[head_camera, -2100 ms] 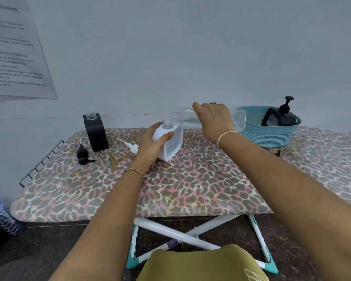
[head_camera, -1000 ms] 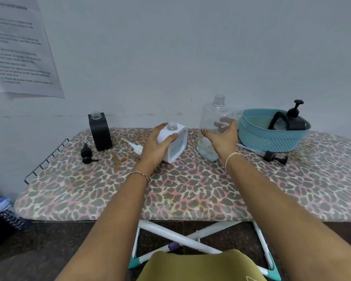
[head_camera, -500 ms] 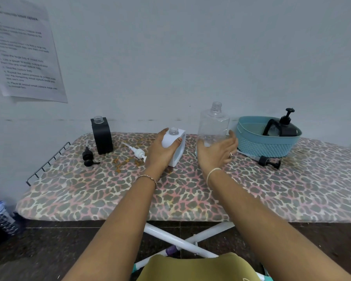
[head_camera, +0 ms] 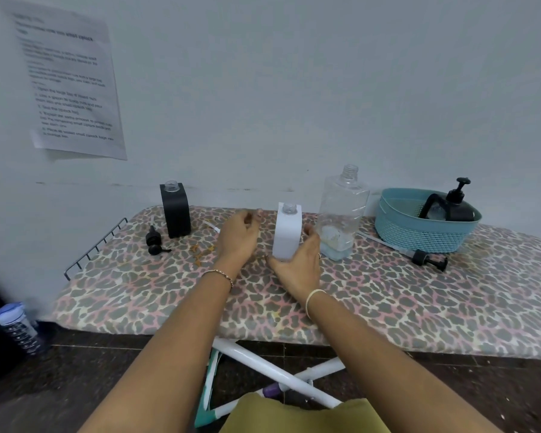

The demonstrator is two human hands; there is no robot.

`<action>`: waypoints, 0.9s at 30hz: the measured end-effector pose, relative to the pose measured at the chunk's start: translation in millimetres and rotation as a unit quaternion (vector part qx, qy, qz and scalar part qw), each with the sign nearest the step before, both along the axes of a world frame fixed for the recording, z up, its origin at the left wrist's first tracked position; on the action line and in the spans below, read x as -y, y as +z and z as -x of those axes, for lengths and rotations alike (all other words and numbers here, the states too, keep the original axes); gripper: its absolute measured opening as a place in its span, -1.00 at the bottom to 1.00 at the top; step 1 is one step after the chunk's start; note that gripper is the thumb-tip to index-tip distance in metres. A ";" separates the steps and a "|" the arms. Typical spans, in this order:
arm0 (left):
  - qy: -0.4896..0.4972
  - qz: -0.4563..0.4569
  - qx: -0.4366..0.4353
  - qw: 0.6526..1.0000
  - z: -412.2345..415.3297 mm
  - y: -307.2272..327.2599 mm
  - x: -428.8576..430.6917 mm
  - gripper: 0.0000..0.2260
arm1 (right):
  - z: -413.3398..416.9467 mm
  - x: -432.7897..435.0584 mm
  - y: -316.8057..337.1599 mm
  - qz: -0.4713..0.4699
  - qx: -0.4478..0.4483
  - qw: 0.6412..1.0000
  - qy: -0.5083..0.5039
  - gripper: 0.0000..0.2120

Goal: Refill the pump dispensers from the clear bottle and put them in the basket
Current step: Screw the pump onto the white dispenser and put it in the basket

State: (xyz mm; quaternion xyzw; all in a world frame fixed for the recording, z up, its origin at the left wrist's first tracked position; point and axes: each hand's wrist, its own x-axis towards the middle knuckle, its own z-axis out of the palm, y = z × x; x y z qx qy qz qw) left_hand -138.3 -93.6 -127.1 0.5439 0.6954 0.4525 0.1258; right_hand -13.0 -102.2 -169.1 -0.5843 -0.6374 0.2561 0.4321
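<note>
Fingers [head_camera: 311, 241] of right hand [head_camera: 297, 268] clamp white dispenser [head_camera: 287, 235], clear bottle [head_camera: 341, 207] just beside; left hand [head_camera: 236, 237] seemingly loose

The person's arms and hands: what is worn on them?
No sleeves, no gloves; both forearms are bare. The wrist of the left hand has a thin gold-coloured bracelet. The wrist of the right hand has a plain pale band, and one finger bears a ring.

White dispenser [head_camera: 287, 234] upright, uncapped — clear bottle [head_camera: 341, 214] beside, nearly empty; capped dispenser [head_camera: 452, 210] in basket [head_camera: 419, 237].
</note>
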 end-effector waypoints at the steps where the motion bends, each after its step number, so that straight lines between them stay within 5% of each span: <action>1: 0.005 0.007 -0.039 0.999 10.6 1.1 -0.1 -0.69 | 1.5 -1.9 0.6 0.009 -0.002 1.000 -0.001 0.02; 6: -0.034 0.151 -0.258 0.954 54.7 -1.7 -6.6 -0.57 | 10.3 -9.3 -2.5 0.015 -0.002 1.000 -0.013 -0.04; 9: -0.057 0.188 -0.306 0.932 63.3 -8.4 -8.7 -0.47 | 13.1 -9.3 -7.9 0.010 -0.003 1.000 -0.018 -0.14; 14: -0.053 0.196 -0.359 0.911 62.1 -15.1 -19.2 -0.66 | 12.1 -13.1 -11.5 -0.008 -0.002 1.000 -0.024 -0.14; 22: -0.029 0.128 -0.305 0.943 61.5 -17.2 -29.1 -0.65 | 12.1 -15.7 -13.7 -0.006 -0.008 0.999 -0.031 -0.13; 27: -0.068 -0.015 -0.141 0.988 45.2 12.3 -33.2 -0.66 | 9.8 -13.3 -9.5 0.004 -0.039 0.999 -0.023 -0.15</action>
